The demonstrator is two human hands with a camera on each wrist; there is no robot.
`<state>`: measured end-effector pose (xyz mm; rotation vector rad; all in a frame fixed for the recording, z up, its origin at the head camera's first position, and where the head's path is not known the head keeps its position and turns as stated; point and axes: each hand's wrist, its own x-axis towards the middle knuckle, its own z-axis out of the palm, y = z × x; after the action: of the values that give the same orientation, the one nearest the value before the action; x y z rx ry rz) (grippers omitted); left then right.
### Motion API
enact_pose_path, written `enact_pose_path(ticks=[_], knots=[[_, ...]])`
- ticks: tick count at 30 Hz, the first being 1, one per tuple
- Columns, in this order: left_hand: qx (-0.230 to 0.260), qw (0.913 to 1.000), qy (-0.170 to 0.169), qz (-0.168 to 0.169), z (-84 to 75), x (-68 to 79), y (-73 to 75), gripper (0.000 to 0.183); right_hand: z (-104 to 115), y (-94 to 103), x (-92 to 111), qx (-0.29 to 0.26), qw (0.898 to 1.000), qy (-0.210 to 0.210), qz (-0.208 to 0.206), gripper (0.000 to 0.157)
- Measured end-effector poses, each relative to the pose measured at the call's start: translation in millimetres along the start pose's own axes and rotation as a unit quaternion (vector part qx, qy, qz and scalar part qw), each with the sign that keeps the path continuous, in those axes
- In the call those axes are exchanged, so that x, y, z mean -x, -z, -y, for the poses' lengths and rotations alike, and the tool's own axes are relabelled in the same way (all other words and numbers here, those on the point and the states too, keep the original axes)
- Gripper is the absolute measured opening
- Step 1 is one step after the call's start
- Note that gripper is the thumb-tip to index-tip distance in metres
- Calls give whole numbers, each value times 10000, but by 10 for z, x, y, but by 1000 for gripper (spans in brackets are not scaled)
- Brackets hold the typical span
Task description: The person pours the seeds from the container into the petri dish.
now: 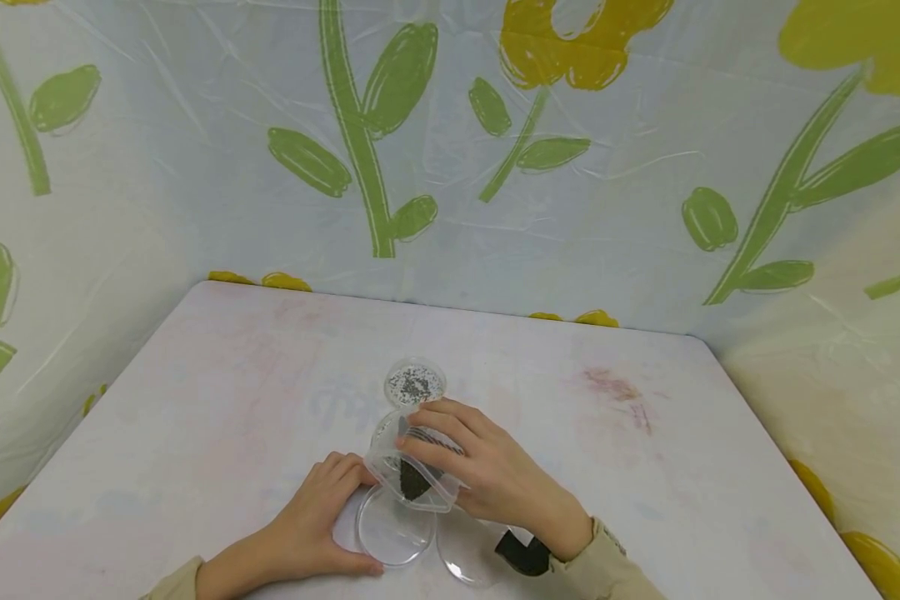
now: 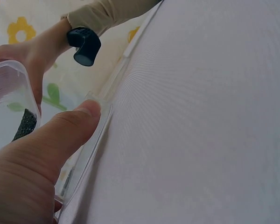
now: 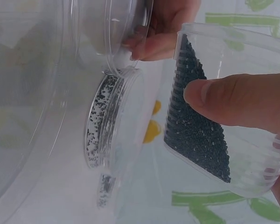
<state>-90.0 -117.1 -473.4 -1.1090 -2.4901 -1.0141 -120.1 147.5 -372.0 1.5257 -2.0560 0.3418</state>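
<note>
My right hand [image 1: 487, 467] grips a clear plastic tub [image 1: 438, 496], tilted above the dishes, with its thumb pressed on the wall in the right wrist view. Black grains [image 3: 196, 135] lie heaped against one side of the tub. Around the rim of a clear petri dish [image 1: 395, 533] on the table, my left hand [image 1: 307, 525] spans thumb to fingers; its thumb shows on the edge in the left wrist view. Just beyond is a petri dish scattered with black grains [image 3: 100, 126], partly hidden by the tub in the head view.
Farther back stands another petri dish [image 1: 415, 382] speckled with dark grains. A clear round dish or lid [image 1: 465, 554] lies under my right forearm. A black band [image 1: 523, 553] is on the right wrist. Flowered sheeting [image 1: 495, 233] rises behind the white table [image 1: 217, 417].
</note>
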Motion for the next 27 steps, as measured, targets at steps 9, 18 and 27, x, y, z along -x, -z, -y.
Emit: enact_pose_path(ticks=[9,18,27], knots=[[-56,10000,6,10,-5,4,1,74,11,-8,-10,16,10000,70,-40,88],[-22,10000,2,24,-14,7,8,73,7,-17,-7,21,9999,106,-82,86],[-58,9999,79,86,-1,13,-6,74,15,-9,5,-21,10000,50,20,88]])
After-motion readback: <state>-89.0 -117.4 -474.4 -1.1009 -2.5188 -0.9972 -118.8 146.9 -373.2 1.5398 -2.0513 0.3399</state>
